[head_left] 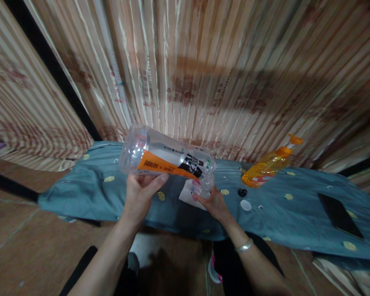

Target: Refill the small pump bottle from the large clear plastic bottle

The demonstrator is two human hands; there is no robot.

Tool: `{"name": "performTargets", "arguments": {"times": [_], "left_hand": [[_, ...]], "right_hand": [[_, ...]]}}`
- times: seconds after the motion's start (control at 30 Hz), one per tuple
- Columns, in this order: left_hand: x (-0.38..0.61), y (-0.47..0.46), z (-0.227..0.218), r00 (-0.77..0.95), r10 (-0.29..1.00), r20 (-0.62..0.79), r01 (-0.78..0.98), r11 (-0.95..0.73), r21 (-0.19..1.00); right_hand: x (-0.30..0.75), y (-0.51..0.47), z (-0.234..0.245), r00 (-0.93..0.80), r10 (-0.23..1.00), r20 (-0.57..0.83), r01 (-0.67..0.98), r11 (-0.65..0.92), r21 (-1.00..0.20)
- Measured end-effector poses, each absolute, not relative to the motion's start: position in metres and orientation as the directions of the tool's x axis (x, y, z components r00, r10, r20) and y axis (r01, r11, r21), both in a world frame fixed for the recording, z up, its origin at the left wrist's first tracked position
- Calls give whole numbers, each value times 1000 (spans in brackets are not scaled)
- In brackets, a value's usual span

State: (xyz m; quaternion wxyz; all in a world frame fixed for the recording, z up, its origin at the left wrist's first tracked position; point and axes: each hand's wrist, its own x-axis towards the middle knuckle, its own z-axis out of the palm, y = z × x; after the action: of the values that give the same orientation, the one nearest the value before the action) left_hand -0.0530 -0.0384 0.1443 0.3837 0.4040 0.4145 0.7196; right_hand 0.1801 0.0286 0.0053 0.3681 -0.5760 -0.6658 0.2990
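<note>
My left hand [142, 190] grips a large clear plastic bottle [160, 150] from below, near its base. It has an orange and black label and lies tilted almost sideways, its neck pointing right and slightly down. My right hand [214, 202] is closed around a small clear bottle [207, 183] with a pinkish label, held under the large bottle's neck. The two bottles meet or overlap there; I cannot tell whether their mouths touch. Beneath the small bottle a white piece of paper or tissue [186, 196] lies on the teal cloth [169, 216].
An orange pump bottle [267, 166] leans at the right on the cloth-covered surface. Closer in lie a small black cap [242, 192] and a white round lid [246, 205]. A dark phone [340, 215] rests far right. Behind hangs a striped curtain [185, 82]; a black pole [54, 68] slants at left.
</note>
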Motion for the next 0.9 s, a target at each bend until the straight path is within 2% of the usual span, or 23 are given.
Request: {"name": "performTargets", "arguments": {"times": [0.9], "left_hand": [[-52, -38, 145, -395, 884, 248, -246, -362, 899]], "right_hand": [[183, 31, 4, -102, 982, 160, 578, 189, -794]]}}
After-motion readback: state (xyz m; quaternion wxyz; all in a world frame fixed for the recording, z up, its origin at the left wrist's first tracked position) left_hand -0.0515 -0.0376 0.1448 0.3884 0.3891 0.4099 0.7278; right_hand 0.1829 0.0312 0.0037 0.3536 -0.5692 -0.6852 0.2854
